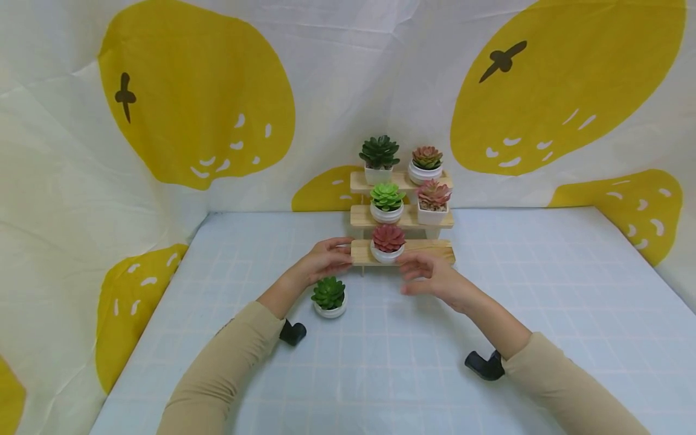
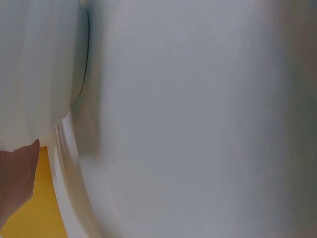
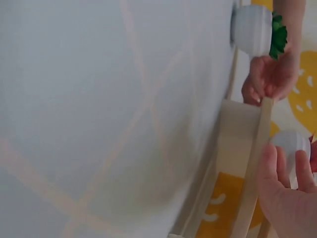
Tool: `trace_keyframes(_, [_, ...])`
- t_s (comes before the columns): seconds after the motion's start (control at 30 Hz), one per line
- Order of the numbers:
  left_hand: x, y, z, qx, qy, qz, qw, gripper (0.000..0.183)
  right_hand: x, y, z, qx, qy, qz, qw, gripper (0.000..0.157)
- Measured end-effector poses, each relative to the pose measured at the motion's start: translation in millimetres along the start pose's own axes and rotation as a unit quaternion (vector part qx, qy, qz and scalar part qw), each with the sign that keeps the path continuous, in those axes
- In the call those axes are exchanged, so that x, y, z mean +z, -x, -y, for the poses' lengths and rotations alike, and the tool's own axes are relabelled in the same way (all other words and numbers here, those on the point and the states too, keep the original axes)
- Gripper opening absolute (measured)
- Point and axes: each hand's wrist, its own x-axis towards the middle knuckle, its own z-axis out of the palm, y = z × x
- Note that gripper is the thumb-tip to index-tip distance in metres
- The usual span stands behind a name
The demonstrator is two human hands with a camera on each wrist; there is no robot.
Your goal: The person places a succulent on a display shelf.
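A three-step wooden stand (image 1: 429,246) holds several small potted artificial succulents. My left hand (image 1: 326,261) grips the left end of its lowest step, thumb and fingers at the board's edge. On that step, left of its middle, sits a red succulent in a round white pot (image 1: 388,254). My right hand (image 1: 435,281) is at the pot's lower right, its fingers loosely bent and apart, fingertips close to it in the right wrist view. A green succulent in a round white pot (image 1: 329,295) stands on the table just below my left hand; that pot fills the left wrist view's upper left.
The middle step bears a light green succulent (image 1: 387,197) and a pink one (image 1: 434,194). On top are a dark green succulent (image 1: 379,152) and a reddish-green one (image 1: 426,157). A lemon-print cloth (image 1: 337,109) hangs behind the pale checked table (image 1: 544,290).
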Motion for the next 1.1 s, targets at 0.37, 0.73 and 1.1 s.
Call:
trace_keyframes(0.37, [1.1,1.3,-0.3,-0.003,-0.001,-0.007,1.0,0.056,21.4,-8.3,-5.2,0.0,-0.02,0.048,0.999,0.063])
trace_keyframes(0.73, [1.1,2.5,-0.3,0.011,0.003,0.008,0.9999,0.057,39.6,-19.5,-8.3,-0.004,-0.025,0.08,0.997,0.061])
trace_keyframes(1.1, [0.6,3.5,0.6,0.023,0.002,0.014,0.9996,0.056,59.0,-35.8,-7.4,-0.009,-0.018,0.097,0.995,0.059])
